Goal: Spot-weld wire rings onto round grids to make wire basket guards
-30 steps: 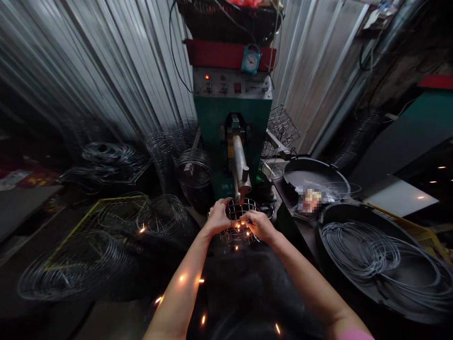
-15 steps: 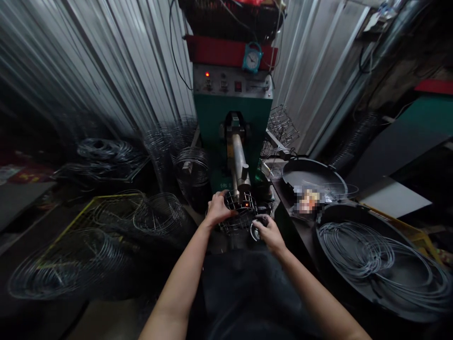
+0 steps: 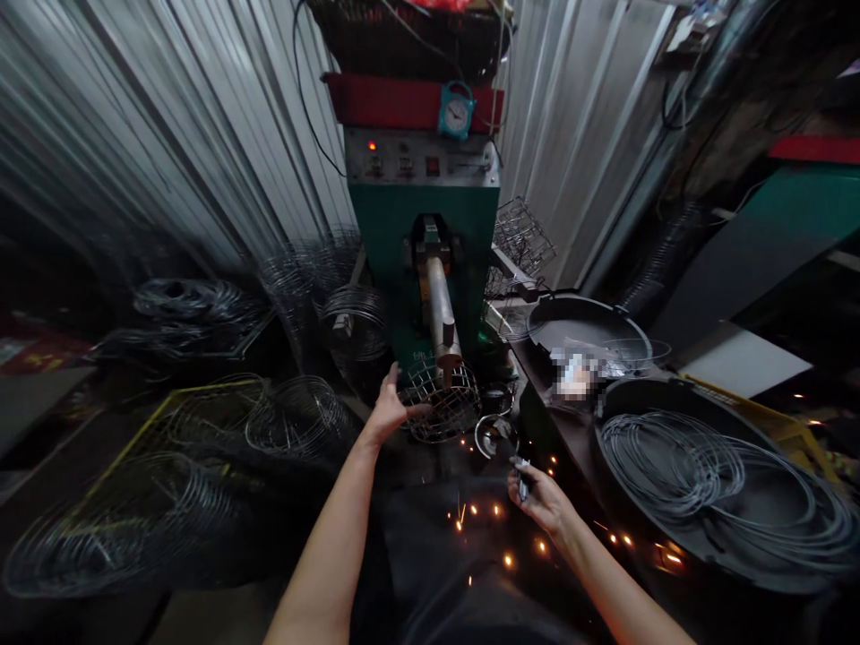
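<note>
A round wire basket (image 3: 440,408) sits below the end of the welding machine's metal arm (image 3: 443,309). Beside its left rim is my left hand (image 3: 388,414), thumb and fingers spread apart; whether it touches the wire I cannot tell. My right hand (image 3: 541,500) is to the lower right, its fingers closed on a small metal piece (image 3: 522,479) whose exact kind is unclear. Between the basket and that hand stands a small round bowl (image 3: 478,441) with a pale rim and small pieces inside.
Orange sparks (image 3: 508,561) fly over the dark apron. On the right, a large black pan (image 3: 608,502) holds wire coils (image 3: 678,457), with another pan (image 3: 591,309) behind. Wire rings (image 3: 296,417) lie at left near a yellow-edged crate (image 3: 127,439). A blue clock (image 3: 457,112) hangs on the green machine (image 3: 376,242).
My right hand has moved down and right, away from the bowl. My left hand has shifted slightly left and down, its fingers spreading. The basket has tilted and dropped lower, and sparks have appeared.
</note>
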`<state>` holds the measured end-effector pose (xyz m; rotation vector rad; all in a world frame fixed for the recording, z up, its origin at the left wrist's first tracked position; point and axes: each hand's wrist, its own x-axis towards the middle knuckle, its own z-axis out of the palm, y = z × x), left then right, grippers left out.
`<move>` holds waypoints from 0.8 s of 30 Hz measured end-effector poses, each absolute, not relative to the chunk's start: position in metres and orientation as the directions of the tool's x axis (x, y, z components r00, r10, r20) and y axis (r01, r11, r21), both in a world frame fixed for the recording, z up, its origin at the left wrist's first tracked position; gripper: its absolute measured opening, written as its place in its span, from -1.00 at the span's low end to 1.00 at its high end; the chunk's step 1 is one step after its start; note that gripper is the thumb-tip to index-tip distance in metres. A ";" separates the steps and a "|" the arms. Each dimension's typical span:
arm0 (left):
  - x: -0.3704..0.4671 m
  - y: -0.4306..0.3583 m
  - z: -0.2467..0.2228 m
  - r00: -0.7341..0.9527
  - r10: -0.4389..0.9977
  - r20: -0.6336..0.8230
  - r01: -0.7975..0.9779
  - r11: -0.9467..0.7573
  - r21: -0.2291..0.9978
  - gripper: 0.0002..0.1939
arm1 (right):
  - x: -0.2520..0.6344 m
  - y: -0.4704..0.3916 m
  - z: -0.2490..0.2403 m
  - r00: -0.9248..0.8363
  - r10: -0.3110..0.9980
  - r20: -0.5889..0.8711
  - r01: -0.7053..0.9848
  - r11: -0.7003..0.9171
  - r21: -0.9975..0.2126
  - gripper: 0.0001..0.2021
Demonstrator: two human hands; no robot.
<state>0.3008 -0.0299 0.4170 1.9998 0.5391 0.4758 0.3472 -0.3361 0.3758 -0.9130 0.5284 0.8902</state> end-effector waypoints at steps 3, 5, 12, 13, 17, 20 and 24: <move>0.290 -0.035 0.381 0.775 0.632 0.009 0.100 -0.138 0.985 0.18 | 0.355 -0.335 0.375 0.526 0.475 -0.706 -0.849 0.344 -0.401 -0.91; 0.289 -0.042 0.366 0.742 0.670 -0.025 0.027 0.008 1.000 0.09 | 0.357 -0.333 0.376 0.538 0.482 -0.691 -0.841 0.359 -0.405 -0.91; 0.277 -0.046 0.369 0.724 0.689 -0.033 -0.077 0.128 0.989 -0.04 | 0.352 -0.337 0.377 0.655 0.448 -0.608 -0.746 0.513 -0.425 -0.89; 0.273 -0.047 0.370 0.738 0.674 -0.029 -0.075 0.125 0.989 -0.04 | 0.350 -0.338 0.377 0.645 0.461 -0.609 -0.754 0.516 -0.407 -0.90; 0.262 -0.056 0.369 0.760 0.650 -0.015 -0.065 0.099 0.993 -0.01 | 0.339 -0.341 0.379 0.590 0.569 -0.573 -0.805 0.469 -0.362 -0.93; 0.261 -0.067 0.365 0.749 0.663 -0.003 -0.095 0.112 0.989 -0.01 | 0.333 -0.341 0.379 0.555 0.598 -0.578 -0.832 0.396 -0.389 -0.91; 0.261 -0.076 0.357 0.741 0.671 0.009 -0.108 0.107 0.988 0.01 | 0.329 -0.343 0.377 0.538 0.623 -0.567 -0.840 0.336 -0.427 -0.88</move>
